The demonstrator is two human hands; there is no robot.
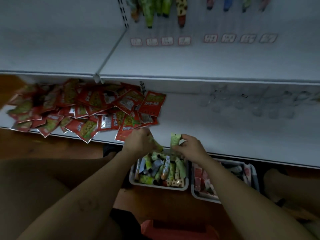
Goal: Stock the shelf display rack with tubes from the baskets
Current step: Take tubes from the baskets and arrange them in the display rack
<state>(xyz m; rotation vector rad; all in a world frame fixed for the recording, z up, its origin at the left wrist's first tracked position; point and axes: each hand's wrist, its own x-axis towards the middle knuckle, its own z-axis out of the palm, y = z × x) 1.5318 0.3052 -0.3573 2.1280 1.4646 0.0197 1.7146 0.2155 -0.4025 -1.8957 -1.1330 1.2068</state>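
Left hand (pixel 140 141): fingers curled round a green tube (pixel 159 146). Only the tube's lower end shows past the knuckles, slanting down-right toward the left basket (pixel 158 187). Right hand (pixel 188 148): thumb and fingertips pinch a pale tube (pixel 175 139), held upright with its flat crimped end up, above the far rim of the same basket.

Left basket: grey-white, rectangular, rounded corners, smooth plastic look. It holds a loose heap of tubes (pixel 164 168). They are soft and tapered, mostly in green and yellow print, a few grey or orange, and lie crosswise over one another. Right basket (pixel 195 193): same shape, just beside the first. Its contents are red and pink, partly hidden by the right forearm.

Both baskets sit on brown floor at the front edge of the lower shelf (pixel 216 129), a flat matt white board. Its left part carries glossy red packets (pixel 83 108), some overhanging the edge. Its right part bears faint clear shapes (pixel 251 101), too blurred to identify. A wide stretch of white board lies between the two.

Upper shelf (pixel 173 66): white, with a slanted metal divider (pixel 112 49). At the back, hung tubes (pixel 150 13) sit in a row above red-framed labels (pixel 184 40).
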